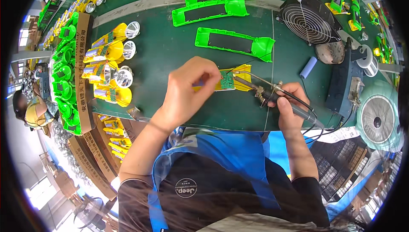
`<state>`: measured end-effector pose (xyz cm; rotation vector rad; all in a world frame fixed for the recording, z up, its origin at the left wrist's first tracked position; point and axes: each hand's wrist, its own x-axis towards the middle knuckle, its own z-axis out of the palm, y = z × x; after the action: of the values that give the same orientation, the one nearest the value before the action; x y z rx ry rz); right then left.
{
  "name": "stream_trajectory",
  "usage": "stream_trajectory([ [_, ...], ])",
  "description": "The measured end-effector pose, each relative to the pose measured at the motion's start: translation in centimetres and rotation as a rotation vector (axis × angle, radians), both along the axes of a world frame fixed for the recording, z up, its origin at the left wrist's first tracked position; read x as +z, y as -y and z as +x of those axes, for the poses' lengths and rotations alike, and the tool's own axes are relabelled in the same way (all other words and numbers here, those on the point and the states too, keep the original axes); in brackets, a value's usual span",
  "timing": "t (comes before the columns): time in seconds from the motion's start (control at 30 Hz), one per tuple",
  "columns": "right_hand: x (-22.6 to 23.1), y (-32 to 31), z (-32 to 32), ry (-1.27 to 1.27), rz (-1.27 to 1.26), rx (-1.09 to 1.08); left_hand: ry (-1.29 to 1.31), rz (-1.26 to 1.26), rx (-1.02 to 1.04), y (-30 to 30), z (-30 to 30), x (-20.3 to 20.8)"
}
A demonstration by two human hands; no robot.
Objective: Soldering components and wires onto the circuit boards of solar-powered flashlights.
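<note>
My right hand (292, 107) is wrapped around a soldering iron (266, 95) fitted with a thin metal feed tube. Its tip reaches a small green circuit board (227, 80) that lies in a yellow plastic housing (243, 70). At the left end of that board, my left hand (190, 86) is closed in a pinch; what sits between the fingertips is too small to make out. Just beyond, a green plastic frame (263, 47) lies on the bench, with a thin dark wire running from the board toward it. To the right rests a blue-purple battery cell (309, 67).
Several yellow lamp assemblies (110, 71) with silver reflectors line the left, beside a cardboard box edge (85, 74) and green parts. Two more green frames (211, 12) lie farther back. At right stand a black fan (309, 16), a soldering station (343, 80) and a solder spool (367, 61).
</note>
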<state>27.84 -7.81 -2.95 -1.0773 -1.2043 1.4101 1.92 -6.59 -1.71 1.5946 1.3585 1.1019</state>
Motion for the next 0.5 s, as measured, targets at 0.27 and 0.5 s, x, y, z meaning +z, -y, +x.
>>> stream_trajectory([
  [0.27, 0.6, 0.1, -0.1, 0.091, -0.017, 0.018, -0.464, 0.161, -0.091, 0.2, 1.3, 2.0],
  [0.5, 1.1, 0.1, -0.5, 0.091, -0.051, 0.024, -0.579, 0.081, -0.119, -0.4, 1.7, 2.6],
])
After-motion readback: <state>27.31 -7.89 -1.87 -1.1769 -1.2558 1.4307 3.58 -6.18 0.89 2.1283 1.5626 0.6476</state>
